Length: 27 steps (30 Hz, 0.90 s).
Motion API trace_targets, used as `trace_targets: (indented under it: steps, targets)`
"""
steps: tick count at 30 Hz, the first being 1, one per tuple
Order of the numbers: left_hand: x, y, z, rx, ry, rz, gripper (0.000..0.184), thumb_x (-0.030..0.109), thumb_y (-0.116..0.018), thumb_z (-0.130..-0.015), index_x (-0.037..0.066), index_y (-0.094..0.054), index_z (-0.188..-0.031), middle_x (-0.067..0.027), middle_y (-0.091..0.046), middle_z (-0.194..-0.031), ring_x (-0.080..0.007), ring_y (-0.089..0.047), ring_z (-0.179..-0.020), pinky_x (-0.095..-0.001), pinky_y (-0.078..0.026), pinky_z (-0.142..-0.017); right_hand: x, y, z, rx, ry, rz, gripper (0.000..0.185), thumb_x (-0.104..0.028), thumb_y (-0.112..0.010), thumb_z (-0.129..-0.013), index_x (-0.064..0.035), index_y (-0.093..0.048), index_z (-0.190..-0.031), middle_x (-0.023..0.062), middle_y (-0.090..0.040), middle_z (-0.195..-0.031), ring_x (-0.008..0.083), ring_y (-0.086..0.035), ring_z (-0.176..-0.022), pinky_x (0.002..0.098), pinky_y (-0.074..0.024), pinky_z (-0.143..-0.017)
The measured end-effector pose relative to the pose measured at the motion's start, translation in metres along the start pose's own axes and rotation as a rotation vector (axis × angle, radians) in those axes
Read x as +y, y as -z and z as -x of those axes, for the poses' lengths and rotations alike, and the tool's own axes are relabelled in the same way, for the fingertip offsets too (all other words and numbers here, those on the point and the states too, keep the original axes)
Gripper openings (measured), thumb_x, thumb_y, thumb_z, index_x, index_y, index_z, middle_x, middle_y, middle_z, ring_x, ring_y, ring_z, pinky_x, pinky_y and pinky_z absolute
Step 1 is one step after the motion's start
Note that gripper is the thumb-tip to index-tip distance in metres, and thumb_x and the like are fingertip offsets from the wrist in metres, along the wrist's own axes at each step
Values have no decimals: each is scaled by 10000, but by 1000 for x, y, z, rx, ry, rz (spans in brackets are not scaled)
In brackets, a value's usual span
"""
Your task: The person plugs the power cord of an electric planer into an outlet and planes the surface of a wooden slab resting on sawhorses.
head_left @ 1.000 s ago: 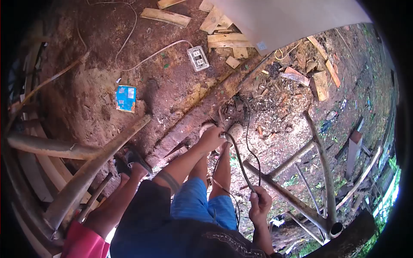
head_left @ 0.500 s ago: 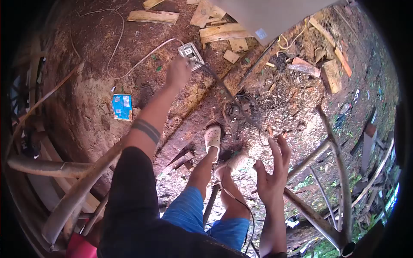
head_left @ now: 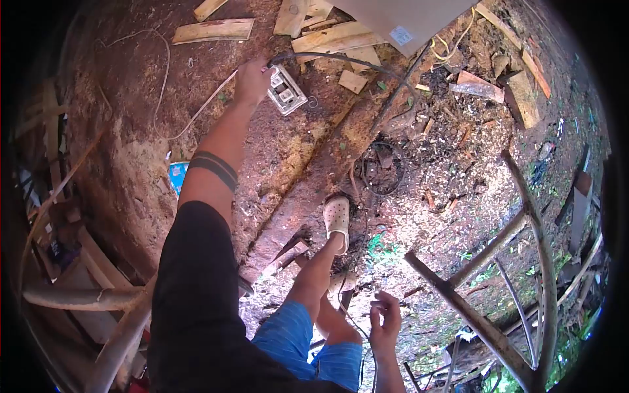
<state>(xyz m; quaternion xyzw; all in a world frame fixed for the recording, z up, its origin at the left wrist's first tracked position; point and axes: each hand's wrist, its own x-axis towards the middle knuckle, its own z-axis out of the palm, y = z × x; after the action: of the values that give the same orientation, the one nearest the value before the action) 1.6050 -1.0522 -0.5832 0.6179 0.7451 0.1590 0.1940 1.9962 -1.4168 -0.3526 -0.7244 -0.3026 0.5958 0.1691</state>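
Observation:
My left hand (head_left: 251,82) is closed around the end of a black power cord (head_left: 327,56), at the upper left corner of a white socket box (head_left: 285,92) on the dirt floor. The cord arcs away to the right from my fingers. Whether its plug sits in a socket is hidden by the hand. My right hand (head_left: 385,322) hangs low beside the blue shorts, its fingers loosely bent and the thumb apart, with nothing seen in it. A thin dark cable (head_left: 357,321) runs down just left of it.
A white cable (head_left: 204,108) leads left from the box. Wood boards (head_left: 213,31) lie at the top, near a large grey panel (head_left: 409,19). Pole frames (head_left: 485,321) stand right and left. A blue packet (head_left: 177,175) lies on the dirt, partly behind my arm.
My left hand has moved up and left with the cord, baring more of the socket box. My right hand has dropped lower and its fingers have curled. The view has shifted.

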Motion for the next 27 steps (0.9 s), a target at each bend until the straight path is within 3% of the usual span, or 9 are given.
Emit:
trace_targets:
  steps: [5,14,15,18,22,26,27]
  targets:
    - [-3,11,4,-90,-61,39,199,134,-717,-755,-22,-640,-852,-205,-625,-798,-377,-616,-764,-439,-476,-710,22,15,10,146,-100,-106,319,-59,-548,-889,1,-498,-1198,137,-578,-1086,170,-591,-901,300,-477,-813]
    - [3,8,11,-30,-262,-160,184,87,-681,-777,-66,-619,-858,-212,-621,-839,-401,-601,-837,-459,-483,-776,45,21,37,79,-252,-77,313,-96,-592,-887,0,-515,-1175,118,-612,-1061,150,-589,-923,278,-451,-824]
    - [0,12,9,-73,-248,-147,202,99,-689,-780,-74,-631,-864,-206,-633,-856,-396,-611,-843,-451,-493,-798,50,23,39,79,-232,-100,322,-93,-597,-882,0,-511,-1178,120,-609,-1058,150,-585,-924,277,-455,-819]
    - [6,22,6,-196,138,26,208,113,-692,-786,-65,-647,-883,-207,-644,-875,-388,-624,-845,-442,-494,-807,66,30,41,78,-226,-110,332,-92,-600,-879,2,-507,-1184,124,-606,-1057,151,-583,-924,280,-459,-816]
    - [-6,9,7,-109,-135,18,223,145,-701,-789,-30,-660,-920,-216,-648,-849,-372,-637,-819,-441,-498,-757,76,22,31,84,-213,-126,332,-102,-619,-888,6,-504,-1179,98,-599,-1006,147,-578,-871,271,-475,-796]
    - [-5,7,5,-68,-112,-76,223,159,-705,-790,-36,-629,-868,-216,-637,-878,-389,-621,-848,-454,-485,-752,72,14,32,43,-221,-119,334,-109,-614,-892,17,-500,-1180,110,-600,-1012,157,-584,-894,278,-487,-795]
    - [-4,7,6,-53,-216,-187,211,148,-701,-801,3,-643,-944,-198,-653,-835,-347,-650,-778,-437,-496,-700,69,14,33,40,-248,-66,333,-103,-608,-892,20,-498,-1181,114,-600,-1011,164,-589,-896,281,-492,-798]
